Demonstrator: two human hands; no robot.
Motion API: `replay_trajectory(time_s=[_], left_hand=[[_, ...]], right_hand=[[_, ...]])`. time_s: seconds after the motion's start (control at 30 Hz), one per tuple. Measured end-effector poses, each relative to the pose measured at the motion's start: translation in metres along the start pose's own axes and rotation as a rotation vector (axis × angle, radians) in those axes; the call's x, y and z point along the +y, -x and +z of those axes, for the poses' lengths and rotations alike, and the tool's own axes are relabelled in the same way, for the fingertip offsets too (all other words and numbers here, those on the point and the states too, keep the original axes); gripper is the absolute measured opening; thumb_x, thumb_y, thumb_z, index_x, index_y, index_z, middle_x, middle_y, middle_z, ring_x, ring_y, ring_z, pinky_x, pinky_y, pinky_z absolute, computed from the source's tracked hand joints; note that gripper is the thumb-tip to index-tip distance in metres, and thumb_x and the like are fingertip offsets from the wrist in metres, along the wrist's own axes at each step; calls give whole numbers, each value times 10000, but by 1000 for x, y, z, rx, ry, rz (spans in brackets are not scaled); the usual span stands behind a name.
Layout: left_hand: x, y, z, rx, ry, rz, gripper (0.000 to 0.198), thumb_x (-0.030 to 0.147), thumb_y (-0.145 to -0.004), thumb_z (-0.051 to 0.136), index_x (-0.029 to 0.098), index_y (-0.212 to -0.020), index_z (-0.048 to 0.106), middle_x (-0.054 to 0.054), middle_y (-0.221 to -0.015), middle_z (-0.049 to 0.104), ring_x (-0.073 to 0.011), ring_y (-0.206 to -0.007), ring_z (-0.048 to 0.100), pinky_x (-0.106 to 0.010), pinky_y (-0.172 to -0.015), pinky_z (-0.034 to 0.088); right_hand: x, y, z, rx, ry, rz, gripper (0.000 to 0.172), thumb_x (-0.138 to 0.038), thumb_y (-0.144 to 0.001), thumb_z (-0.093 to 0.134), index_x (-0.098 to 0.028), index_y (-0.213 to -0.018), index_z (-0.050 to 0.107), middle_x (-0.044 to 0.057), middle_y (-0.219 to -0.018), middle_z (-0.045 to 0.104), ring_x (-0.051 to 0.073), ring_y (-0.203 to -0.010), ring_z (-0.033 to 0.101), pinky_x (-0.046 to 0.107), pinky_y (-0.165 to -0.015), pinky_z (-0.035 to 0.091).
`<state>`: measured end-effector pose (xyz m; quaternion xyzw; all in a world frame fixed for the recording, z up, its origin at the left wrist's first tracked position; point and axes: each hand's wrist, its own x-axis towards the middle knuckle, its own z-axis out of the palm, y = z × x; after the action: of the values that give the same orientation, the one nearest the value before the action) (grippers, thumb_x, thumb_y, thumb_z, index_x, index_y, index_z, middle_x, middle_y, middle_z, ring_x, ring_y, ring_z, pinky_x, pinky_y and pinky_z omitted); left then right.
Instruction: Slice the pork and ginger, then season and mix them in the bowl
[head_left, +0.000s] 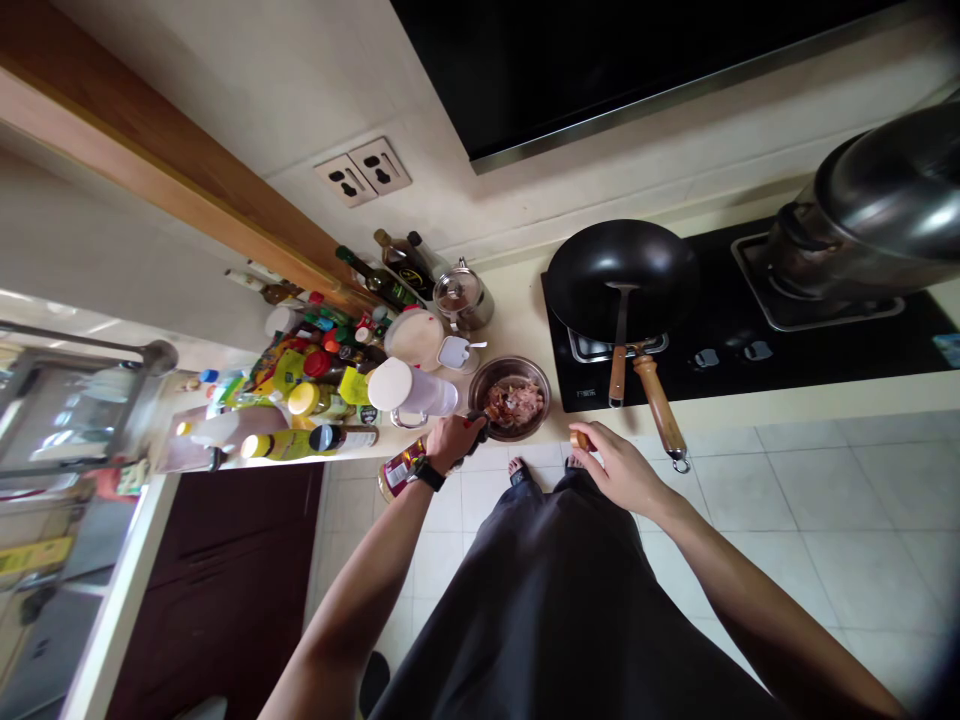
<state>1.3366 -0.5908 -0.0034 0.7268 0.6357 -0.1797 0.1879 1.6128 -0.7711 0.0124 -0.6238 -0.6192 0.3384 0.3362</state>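
Note:
My left hand [455, 443] grips a tilted bottle with a red and gold label [401, 468], its dark neck reaching toward the rim of a steel bowl [510, 397]. That bowl holds pieces of brownish, seasoned-looking meat [513, 403]. My right hand [615, 465] pinches a small tan cork-like stopper [579, 440] between its fingers, just off the counter's front edge. Beyond it, a black wok [621, 280] sits on a black gas hob [735, 300], its wooden handle [616, 372] pointing toward me.
Many condiment bottles [315, 370] crowd the counter [517, 335] left of the bowl, beside a lidded plastic jug [412, 388]. A large steel pot [877, 190] stands on the far burner. A second wooden handle [660, 405] overhangs the counter edge.

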Motion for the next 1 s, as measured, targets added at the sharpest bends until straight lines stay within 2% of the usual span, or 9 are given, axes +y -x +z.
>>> replay_trajectory(time_s=[0.47, 0.67, 1.0], left_hand=[[-2, 1, -1, -20, -25, -6, 608, 670, -881, 431, 164, -708, 720, -125, -690, 680, -206, -677, 628, -306, -620, 415], [-2, 0, -1, -1, -2, -6, 605, 673, -870, 454, 158, -692, 714, -144, -715, 690, -234, -722, 643, -316, -629, 422], [-4, 0, 1, 6, 12, -6, 610, 679, -868, 451, 156, -694, 712, -124, -698, 683, -214, -696, 629, -302, -619, 399]], right_hand=[[-2, -2, -1, -27, 4, 14, 305, -326, -1007, 430, -253, -1298, 482, 96, -1207, 636, 231, -999, 655, 397, -861, 539], [-1, -2, 1, -8, 3, 1, 314, -323, -1004, 428, -256, -1305, 491, 98, -1205, 639, 233, -994, 655, 402, -860, 545], [0, -2, 2, -22, 6, 4, 309, -328, -1007, 429, -251, -1300, 486, 99, -1218, 632, 232, -1011, 653, 400, -873, 539]])
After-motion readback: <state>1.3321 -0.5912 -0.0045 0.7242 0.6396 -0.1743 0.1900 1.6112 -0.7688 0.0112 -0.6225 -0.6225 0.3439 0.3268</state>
